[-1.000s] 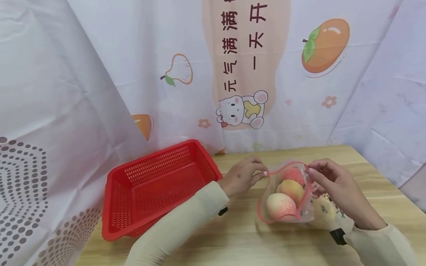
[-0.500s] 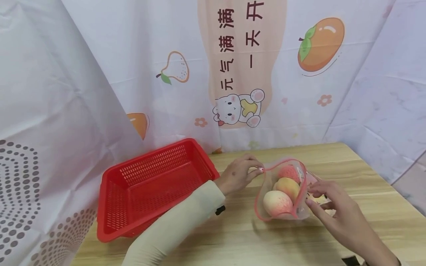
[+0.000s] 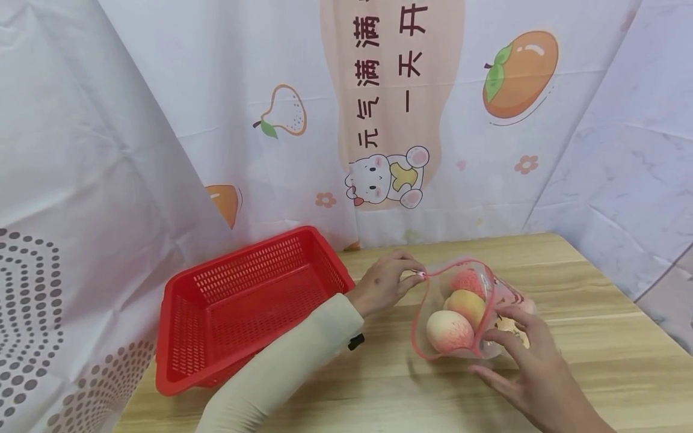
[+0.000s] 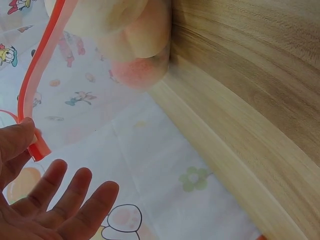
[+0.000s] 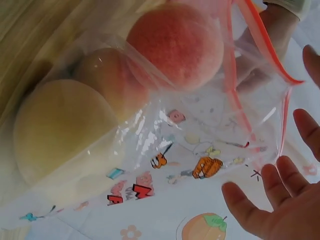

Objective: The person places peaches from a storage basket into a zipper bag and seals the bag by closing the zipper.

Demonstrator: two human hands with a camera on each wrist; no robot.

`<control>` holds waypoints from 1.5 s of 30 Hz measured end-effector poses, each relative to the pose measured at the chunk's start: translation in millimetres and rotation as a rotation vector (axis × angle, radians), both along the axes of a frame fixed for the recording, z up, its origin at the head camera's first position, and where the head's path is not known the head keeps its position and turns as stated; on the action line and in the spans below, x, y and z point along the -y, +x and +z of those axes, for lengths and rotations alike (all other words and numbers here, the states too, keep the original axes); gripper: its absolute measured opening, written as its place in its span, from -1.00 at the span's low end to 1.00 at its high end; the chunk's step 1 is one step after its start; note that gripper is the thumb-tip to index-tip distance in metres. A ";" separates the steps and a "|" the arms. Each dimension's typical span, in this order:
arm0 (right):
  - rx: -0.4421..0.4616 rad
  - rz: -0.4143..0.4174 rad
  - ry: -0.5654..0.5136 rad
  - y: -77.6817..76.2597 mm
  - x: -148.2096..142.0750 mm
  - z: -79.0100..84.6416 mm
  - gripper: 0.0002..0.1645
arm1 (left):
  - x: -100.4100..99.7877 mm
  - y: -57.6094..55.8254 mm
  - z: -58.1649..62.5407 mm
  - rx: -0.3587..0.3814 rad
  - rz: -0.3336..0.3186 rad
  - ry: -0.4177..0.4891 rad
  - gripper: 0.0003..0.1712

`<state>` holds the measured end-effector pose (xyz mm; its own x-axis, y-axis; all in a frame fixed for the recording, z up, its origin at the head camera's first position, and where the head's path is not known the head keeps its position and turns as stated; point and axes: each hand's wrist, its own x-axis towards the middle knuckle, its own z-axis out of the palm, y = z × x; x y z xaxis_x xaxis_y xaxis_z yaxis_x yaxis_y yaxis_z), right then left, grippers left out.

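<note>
A clear zip-top bag (image 3: 419, 304) with a pink-red zip edge and printed cartoons lies on the table, its mouth gaping toward the near left. Inside are three peaches: a pale one (image 3: 449, 332), a yellow one (image 3: 467, 308) and a pinkish-red one (image 3: 468, 281). My left hand (image 3: 383, 284) pinches the far-left end of the zip edge between thumb and index finger; in the left wrist view the other fingers are spread free of it. My right hand (image 3: 533, 367) is beside the bag's near right side, fingers apart and nothing gripped, fingertips right by the zip edge.
To the left of the bag, a red perforated plastic basket (image 3: 173, 367) stands on the wooden table (image 3: 585, 288). Behind the table hangs a printed white cloth (image 3: 319, 150) with fruit and cartoon pictures. More cloth hangs along both sides.
My right hand has let go of the bag's right edge and moved nearer me, down along its side, fingers opening. My left hand keeps its pinch on the zip end.
</note>
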<state>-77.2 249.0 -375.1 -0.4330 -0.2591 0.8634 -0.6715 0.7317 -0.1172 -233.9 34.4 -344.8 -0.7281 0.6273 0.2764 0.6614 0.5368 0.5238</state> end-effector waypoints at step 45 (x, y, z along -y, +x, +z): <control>0.110 -0.319 -0.108 -157.3 -78.5 103.1 -0.90 | 39.0 -74.5 76.8 0.171 0.434 0.011 -0.59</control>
<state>-234.5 327.5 -272.0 -0.5695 -0.0053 0.8220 -0.3900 0.8820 -0.2645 -308.4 -4.6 -267.9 -0.9583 0.2522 0.1345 0.2805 0.7389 0.6127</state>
